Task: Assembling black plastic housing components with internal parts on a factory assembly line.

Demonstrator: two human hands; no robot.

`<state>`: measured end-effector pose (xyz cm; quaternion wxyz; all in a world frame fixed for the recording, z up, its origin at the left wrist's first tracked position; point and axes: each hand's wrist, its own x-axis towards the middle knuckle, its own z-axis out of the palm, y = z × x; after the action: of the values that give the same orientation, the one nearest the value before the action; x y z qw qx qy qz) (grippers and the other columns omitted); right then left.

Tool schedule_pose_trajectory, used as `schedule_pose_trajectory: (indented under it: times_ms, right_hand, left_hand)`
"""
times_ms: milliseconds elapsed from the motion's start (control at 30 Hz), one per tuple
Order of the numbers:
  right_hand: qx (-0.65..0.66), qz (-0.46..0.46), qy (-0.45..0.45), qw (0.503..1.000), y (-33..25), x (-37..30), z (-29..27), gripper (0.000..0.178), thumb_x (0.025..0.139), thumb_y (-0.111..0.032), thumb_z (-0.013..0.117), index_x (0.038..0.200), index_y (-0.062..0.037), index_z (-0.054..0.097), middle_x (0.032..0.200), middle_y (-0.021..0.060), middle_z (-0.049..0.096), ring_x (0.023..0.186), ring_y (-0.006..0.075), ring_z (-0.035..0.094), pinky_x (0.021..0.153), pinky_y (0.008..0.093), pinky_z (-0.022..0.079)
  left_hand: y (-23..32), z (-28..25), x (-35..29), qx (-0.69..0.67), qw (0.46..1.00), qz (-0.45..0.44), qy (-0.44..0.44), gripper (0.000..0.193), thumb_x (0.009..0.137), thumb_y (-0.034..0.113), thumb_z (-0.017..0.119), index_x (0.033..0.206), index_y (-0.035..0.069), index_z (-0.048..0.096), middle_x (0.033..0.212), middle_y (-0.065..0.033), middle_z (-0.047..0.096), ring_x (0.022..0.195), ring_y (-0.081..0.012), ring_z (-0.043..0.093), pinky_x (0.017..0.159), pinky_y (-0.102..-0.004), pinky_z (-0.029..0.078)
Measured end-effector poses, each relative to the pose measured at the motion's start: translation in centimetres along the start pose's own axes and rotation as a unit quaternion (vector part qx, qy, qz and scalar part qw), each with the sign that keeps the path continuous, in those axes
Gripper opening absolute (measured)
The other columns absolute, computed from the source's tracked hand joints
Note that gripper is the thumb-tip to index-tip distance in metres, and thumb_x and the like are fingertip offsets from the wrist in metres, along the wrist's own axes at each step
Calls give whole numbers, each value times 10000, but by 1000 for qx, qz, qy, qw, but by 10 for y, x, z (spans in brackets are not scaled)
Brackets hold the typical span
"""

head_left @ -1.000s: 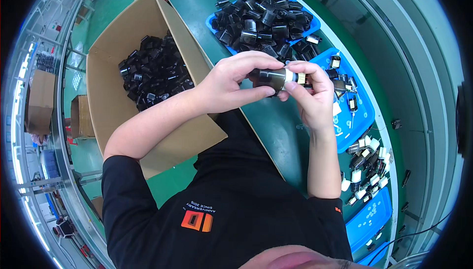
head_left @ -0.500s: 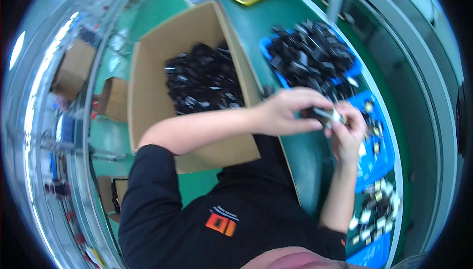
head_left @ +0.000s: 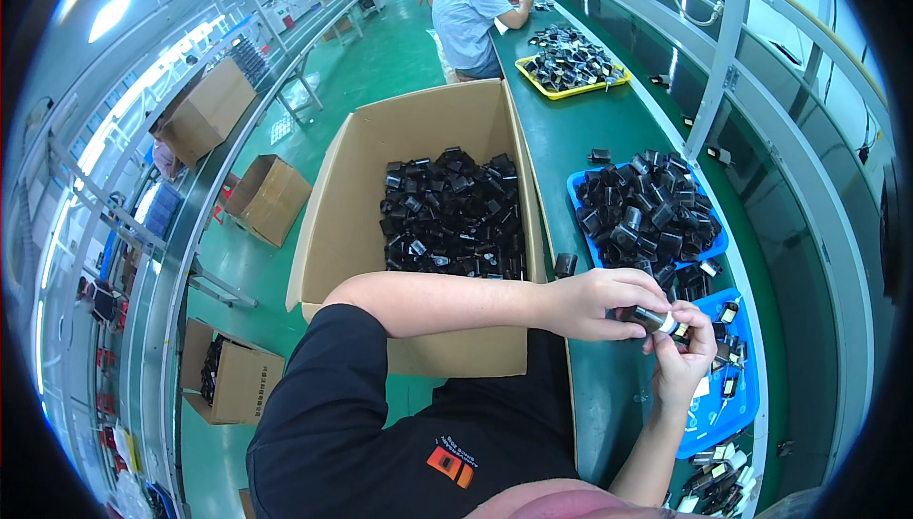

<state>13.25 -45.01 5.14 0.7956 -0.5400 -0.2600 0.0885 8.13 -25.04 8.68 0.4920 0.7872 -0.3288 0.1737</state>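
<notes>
Above green bench (head_left: 607, 394) at right: gripping black casing (head_left: 648, 318).
Pinching casing between fingers of left hand (head_left: 592, 304) and right hand (head_left: 685, 359).

From my distant station, I am watching a person who is wearing a black short-sleeved T-shirt (head_left: 380, 452), its roomy left sleeve (head_left: 323, 376) ending near the elbow and leaving the left forearm (head_left: 447, 305) bare. On the chest I am making out a small, blocky orange emblem (head_left: 450, 467) with a dark shape set inside it, and tiny pale lettering (head_left: 459, 451) is running close along one edge. Past the shirt I am seeing black trousers (head_left: 499, 381), nearly merging with the dark top, while the left hand (head_left: 597, 303) and right hand (head_left: 683, 357) are both showing bare.
</notes>
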Motion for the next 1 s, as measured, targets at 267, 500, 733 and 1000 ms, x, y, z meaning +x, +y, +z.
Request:
schedule_pose_trajectory:
  times_ms: [267, 500, 733, 1000]
  right_hand:
    - [-185, -132, -13, 974, 8, -3, -19, 256, 758, 48, 615, 993, -37, 560, 1061, 102, 552, 840, 148, 598, 625, 245, 525]
    - [332, 71, -49, 939, 11, 7, -15, 326, 786, -109, 656, 1084, -40, 544, 1075, 129, 579, 947, 247, 616, 805, 367, 552]
    - [563, 133, -69, 813, 43, 0, -22, 289, 761, -108, 667, 1017, -72, 539, 993, 136, 617, 913, 304, 677, 785, 454, 607]
    - [506, 159, -94, 842, 60, -4, -32, 385, 705, -264, 817, 952, -134, 552, 940, 54, 619, 859, 218, 677, 695, 351, 608]
  left_hand:
    - [-3, 16, 10, -22, 1000, 18, -7, 368, 814, 13, 700, 1172, 3, 613, 1154, -147, 602, 1067, -287, 607, 884, -351, 513]
    - [27, 12, 31, 6, 1000, -21, -23, 625, 734, 110, 819, 1295, 36, 553, 1227, -134, 620, 1051, -246, 646, 846, -301, 533]
    - [9, 41, 46, 20, 994, 102, 24, 443, 740, 159, 802, 1131, 23, 645, 1030, -119, 671, 874, -243, 679, 695, -289, 572]
    - [8, 50, 41, 91, 990, 94, 45, 404, 788, 257, 761, 1097, 17, 661, 947, -108, 680, 773, -215, 686, 657, -282, 564]
